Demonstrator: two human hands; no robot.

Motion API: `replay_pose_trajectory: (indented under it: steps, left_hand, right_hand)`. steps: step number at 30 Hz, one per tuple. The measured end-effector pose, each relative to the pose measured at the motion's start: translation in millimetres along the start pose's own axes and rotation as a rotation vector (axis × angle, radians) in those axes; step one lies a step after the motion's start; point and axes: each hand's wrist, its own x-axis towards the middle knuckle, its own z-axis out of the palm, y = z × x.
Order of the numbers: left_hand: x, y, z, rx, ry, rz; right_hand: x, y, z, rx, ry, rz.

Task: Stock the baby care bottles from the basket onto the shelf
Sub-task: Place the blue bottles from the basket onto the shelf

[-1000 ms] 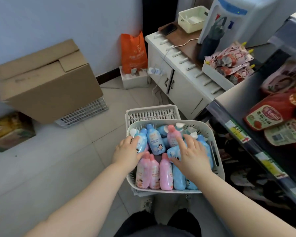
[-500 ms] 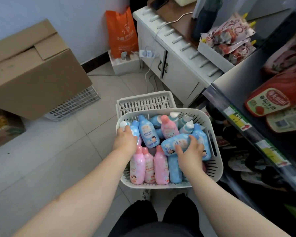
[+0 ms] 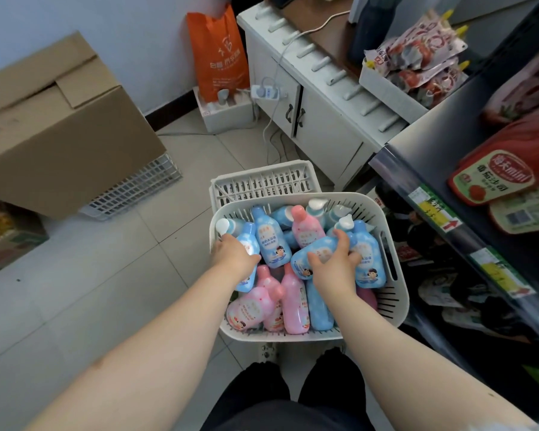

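Big cardboard box (image 3: pixel 59 126) fills the upper left, well out of play. The dark shelf (image 3: pixel 442 135) runs down the right edge with red sauce pouches (image 3: pixel 495 172) on it, and the white counter (image 3: pixel 324 98) sits top centre. Centre frame is the white basket (image 3: pixel 397 306), packed with blue and pink bottles (image 3: pixel 293 300), a second basket (image 3: pixel 262 185) just behind it. Both hands are in: left hand (image 3: pixel 235 253) curled round the rim-side blue bottle (image 3: pixel 246 241) at the basket's left edge, right hand (image 3: pixel 333 262) wrapped over the crosswise blue bottle (image 3: pixel 311 256) atop the pile. Best lift straight up, I'd say, firm on the body, so neighbours don't tumble; the shelf's front lip looks the likeliest snag going right
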Motion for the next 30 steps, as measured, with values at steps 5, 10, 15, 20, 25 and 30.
replay_pose_trajectory:
  steps: [5, 10, 15, 20, 25, 30]
  left_hand:
    - [-17.3, -8.5, 3.6, -0.113, 0.039, 0.056]
    - [-44.5, -1.1, -14.9, -0.239, 0.138, 0.192]
    - [-81.2, 24.6, -44.5, -0.334, 0.205, 0.347]
    - [-118.4, 58.4, -67.2, -0.413, 0.245, 0.521]
    - [-153.4, 95.4, -87.4, -0.437, 0.283, 0.707]
    - [-194.3, 144.0, -113.4, -0.467, 0.320, 0.917]
  right_hand:
    - [-5.2, -0.5, -9.4, -0.039, -0.003, -0.097]
    - [-20.9, -4.7, -34.6, -0.066, -0.049, -0.273]
    - [-36.2, -19.0, -63.4, -0.009, -0.030, -0.454]
    - [-52.3, -43.3, -97.9, 0.217, -0.033, -0.460]
    - [-72.8, -76.4, -148.3, 0.195, 0.081, -0.575]
    - [-97.6, -110.4, -214.2, 0.237, 0.182, -0.676]
